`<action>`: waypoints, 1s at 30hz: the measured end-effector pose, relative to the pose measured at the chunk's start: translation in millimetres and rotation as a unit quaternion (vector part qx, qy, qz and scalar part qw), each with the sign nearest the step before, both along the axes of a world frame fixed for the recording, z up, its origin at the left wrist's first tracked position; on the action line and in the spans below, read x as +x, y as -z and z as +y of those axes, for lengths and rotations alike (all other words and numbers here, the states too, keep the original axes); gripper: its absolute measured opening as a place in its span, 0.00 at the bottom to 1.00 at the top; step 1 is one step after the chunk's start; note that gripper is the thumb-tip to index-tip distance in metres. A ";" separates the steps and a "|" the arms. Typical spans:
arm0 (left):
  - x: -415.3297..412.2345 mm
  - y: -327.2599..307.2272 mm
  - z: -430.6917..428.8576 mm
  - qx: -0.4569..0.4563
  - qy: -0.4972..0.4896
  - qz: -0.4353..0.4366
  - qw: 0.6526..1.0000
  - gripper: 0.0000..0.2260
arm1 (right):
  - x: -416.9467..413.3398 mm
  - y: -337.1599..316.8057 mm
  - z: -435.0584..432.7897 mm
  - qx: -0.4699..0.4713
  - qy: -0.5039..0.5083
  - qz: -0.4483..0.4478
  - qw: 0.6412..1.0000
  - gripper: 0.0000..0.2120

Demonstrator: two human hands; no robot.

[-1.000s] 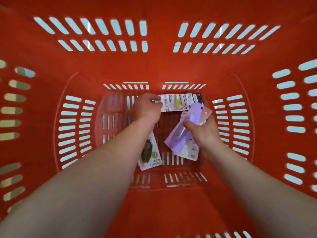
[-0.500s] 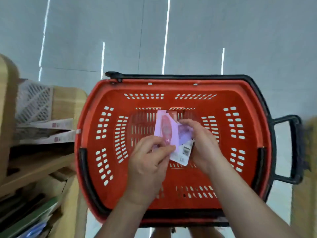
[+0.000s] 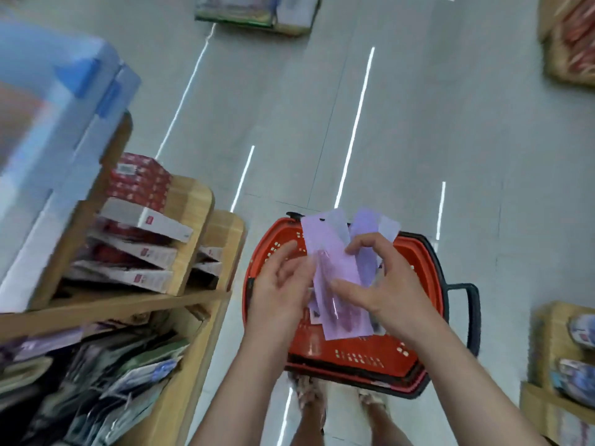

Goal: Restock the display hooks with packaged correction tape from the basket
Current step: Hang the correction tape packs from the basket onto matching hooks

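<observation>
The right hand [image 3: 388,284] pinches blurred purple packs [image 3: 333,265] above the basket [image 3: 354,360]; whether the left hand [image 3: 278,286] grips is unclear.

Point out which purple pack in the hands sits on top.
The long lilac pack pinched by the right hand: its face shows end to end, while the other purple pack only peeks out behind it.

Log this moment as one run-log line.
stage: purple packs held over basket | left hand: fingers touch packs | right hand: pinches packs | basket: on floor | hooks: not in view
</observation>
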State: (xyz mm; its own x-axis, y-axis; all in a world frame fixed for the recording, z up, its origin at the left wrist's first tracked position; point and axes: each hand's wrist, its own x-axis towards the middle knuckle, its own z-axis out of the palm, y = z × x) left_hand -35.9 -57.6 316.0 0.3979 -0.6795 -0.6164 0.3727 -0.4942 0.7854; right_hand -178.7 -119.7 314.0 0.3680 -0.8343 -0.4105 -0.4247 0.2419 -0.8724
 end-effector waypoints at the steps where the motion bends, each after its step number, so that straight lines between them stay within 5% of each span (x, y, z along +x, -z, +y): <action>1: -4.4 -16.4 -1.5 -0.007 0.006 0.020 1.000 0.10 | -0.9 -18.7 3.5 -0.018 -0.028 -0.005 0.999 0.19; 4: -22.5 -59.9 3.1 -0.020 -0.043 0.029 0.998 0.01 | -6.4 -64.7 15.4 -0.051 -0.082 -0.027 0.995 0.20; 9: -54.9 -120.8 37.5 -0.025 -0.161 0.033 0.986 0.06 | -22.5 -128.3 33.3 -0.063 -0.080 -0.105 0.989 0.14; 13: -74.1 -169.9 66.6 -0.078 -0.231 0.038 0.969 0.12 | -35.1 -167.2 44.4 -0.098 -0.113 -0.129 0.980 0.21; 18: -62.7 -224.7 106.7 -0.162 -0.340 -0.004 0.926 0.11 | -21.5 -210.6 59.3 -0.161 -0.262 -0.109 0.945 0.14; 22: -46.6 -257.8 139.7 -0.218 -0.428 -0.037 0.876 0.07 | -1.0 -241.3 79.8 -0.104 -0.357 -0.136 0.919 0.18; 25: -43.3 -277.6 166.3 -0.246 -0.466 -0.078 0.846 0.07 | 15.5 -265.5 103.2 -0.080 -0.418 -0.165 0.890 0.05; 30: -41.6 -309.7 217.3 -0.262 -0.516 -0.132 0.805 0.02 | 43.4 -283.2 145.1 -0.166 -0.472 -0.174 0.848 0.09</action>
